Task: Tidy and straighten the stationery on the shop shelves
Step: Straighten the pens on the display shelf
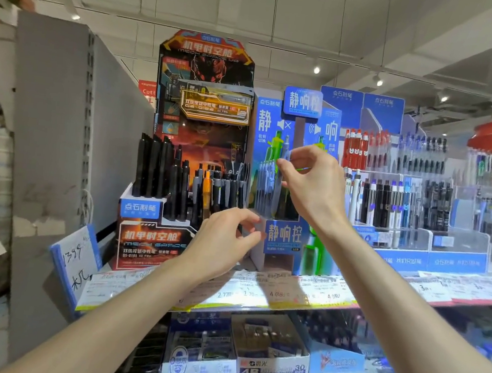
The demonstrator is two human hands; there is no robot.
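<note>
— Where's the pen (pixel 280 172)?
— Upright in the blue display box (pixel 283 236), pinched near its top by the right hand (pixel 310 178).
— And the left hand (pixel 226 239)?
— Lower, fingers curled against the box's front corner; grip unclear.

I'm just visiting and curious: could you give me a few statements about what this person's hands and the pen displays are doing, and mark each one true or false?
1. The right hand pinches a pen standing in the blue display box. True.
2. The left hand is at the lower front of the blue display box. True.
3. The black and orange display box stands to the right of the blue one. False: it stands to its left.
4. The black and orange display box holds only red pens. False: mostly black pens, plus an orange one.
5. Price labels run along the shelf edge. True.
</note>
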